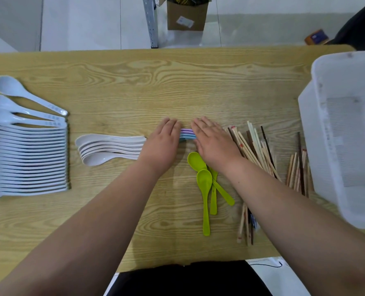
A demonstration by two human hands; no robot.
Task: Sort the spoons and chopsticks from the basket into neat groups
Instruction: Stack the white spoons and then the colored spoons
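Note:
Both my hands lie flat on the wooden table (134, 82), fingers straight. My left hand (162, 144) and my right hand (213, 142) press from either side on a small row of purple and blue spoons (187, 134), mostly hidden between them. Three lime green spoons (205, 184) lie loose just below my right hand. A stack of white spoons (111, 149) lies left of my left hand. A long row of pale blue spoons (25, 157) fills the far left. Wooden chopsticks (258, 152) lie scattered to the right.
A white plastic basket (318, 129) stands at the table's right edge, tilted, with a mesh bottom. More chopsticks (298, 174) lie beside it and others (246, 225) near the front edge. A cardboard box (186, 16) sits on the floor behind the table.

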